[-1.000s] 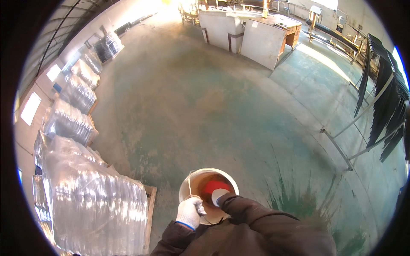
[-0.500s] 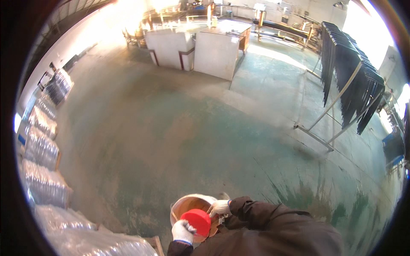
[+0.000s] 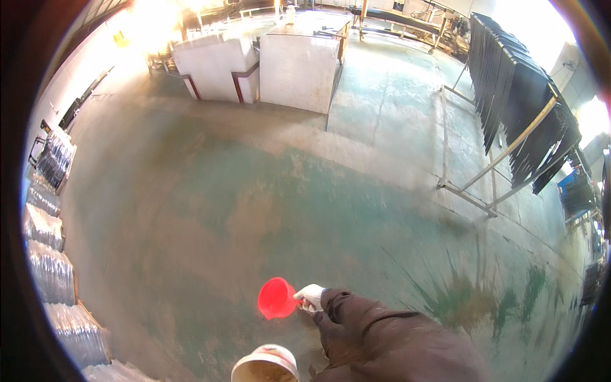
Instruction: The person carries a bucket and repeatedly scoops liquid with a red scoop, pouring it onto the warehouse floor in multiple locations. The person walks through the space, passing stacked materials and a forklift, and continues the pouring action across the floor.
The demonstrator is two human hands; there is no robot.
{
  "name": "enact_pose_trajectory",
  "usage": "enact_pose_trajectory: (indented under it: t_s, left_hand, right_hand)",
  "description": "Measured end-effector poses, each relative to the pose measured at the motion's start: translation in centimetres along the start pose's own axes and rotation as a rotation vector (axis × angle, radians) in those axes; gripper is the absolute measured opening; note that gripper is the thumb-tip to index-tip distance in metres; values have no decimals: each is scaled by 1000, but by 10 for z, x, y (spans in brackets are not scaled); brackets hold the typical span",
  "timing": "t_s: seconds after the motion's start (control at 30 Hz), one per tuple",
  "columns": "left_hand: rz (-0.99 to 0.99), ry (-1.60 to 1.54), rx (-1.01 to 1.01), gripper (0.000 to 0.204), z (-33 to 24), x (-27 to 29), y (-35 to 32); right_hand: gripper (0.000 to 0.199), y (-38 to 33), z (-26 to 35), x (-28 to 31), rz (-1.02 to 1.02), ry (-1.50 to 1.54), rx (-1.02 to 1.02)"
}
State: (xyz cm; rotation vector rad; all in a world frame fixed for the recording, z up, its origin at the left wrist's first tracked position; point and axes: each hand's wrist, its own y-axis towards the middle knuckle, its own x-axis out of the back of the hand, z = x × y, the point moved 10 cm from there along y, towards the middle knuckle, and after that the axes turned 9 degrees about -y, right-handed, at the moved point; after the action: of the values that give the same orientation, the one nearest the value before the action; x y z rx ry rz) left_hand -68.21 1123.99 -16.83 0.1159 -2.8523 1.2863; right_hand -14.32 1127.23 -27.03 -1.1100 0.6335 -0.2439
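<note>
In a white knitted glove, my right hand [image 3: 310, 297] grips the short handle of a red plastic dipper [image 3: 275, 298]. The dipper's round bowl is held out over the floor, forward of the bucket and apart from it, its opening partly toward the view. A few small specks show beneath its lip, too small to identify. At the lower edge stands a white bucket [image 3: 276, 349], cut off by the frame, with a brownish inside; what it contains cannot be made out. My left hand is out of view.
A worn green floor [image 3: 223, 216] with dusty patches and dark streaks spreads ahead. Plastic-wrapped stacks [image 3: 51, 274] line the left side. Two white block-like units [image 3: 296, 73] stand at the back. To the right, a metal rack [image 3: 471, 197] carries long dark strips [image 3: 515, 95].
The dipper has left the bucket and moved forward over the floor in my right hand. My left hand, earlier at the dipper, has gone from view. The bucket now sits lower in the picture.
</note>
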Motion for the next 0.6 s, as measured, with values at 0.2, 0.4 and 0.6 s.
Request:
enact_pose_trajectory:
  t_s: [0.2, 0.4, 0.6]
  left_hand:
    - [-371, -308, 319, 43, -36, 20, 31]
    - [-35, 926, -248, 36, -135, -54, 48]
    - [65, 936, -211, 28, -168, -107, 70]
  right_hand:
    - [18, 69, 90, 82, -193, 506, 213]
    - [42, -8, 52, 166, -314, 839, 372]
    - [42, -117, -65, 186, -498, 927, 361]
